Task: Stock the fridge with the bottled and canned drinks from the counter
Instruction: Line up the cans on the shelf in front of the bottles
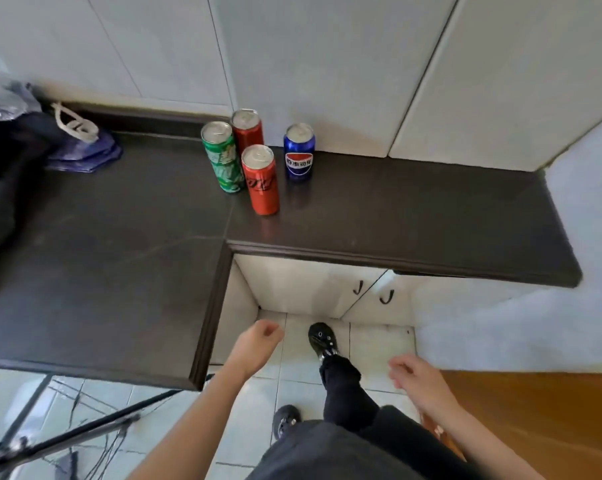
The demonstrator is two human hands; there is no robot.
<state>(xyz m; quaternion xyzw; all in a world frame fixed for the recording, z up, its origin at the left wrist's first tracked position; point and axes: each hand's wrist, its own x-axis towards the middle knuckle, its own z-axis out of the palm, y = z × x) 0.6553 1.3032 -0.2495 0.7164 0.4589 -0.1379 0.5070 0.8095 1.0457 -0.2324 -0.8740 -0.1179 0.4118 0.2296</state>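
Several drink cans stand upright near the back of the dark counter (396, 216): a green can (223, 157), a red can (261, 181) in front of it, another red can (248, 128) behind, and a short blue can (299, 152) to the right. My left hand (259, 342) hangs below the counter's inner corner, fingers loosely curled, holding nothing. My right hand (415, 375) is lower right over the floor, also loosely curled and empty. Both hands are well short of the cans. No fridge is in view.
A blue plastic bag (85, 150) and dark bags (1, 161) lie at the counter's left end. White cabinet doors (327, 292) sit under the counter. A wooden surface (535, 420) is at the lower right. A black stand and cables (67, 434) are at the lower left.
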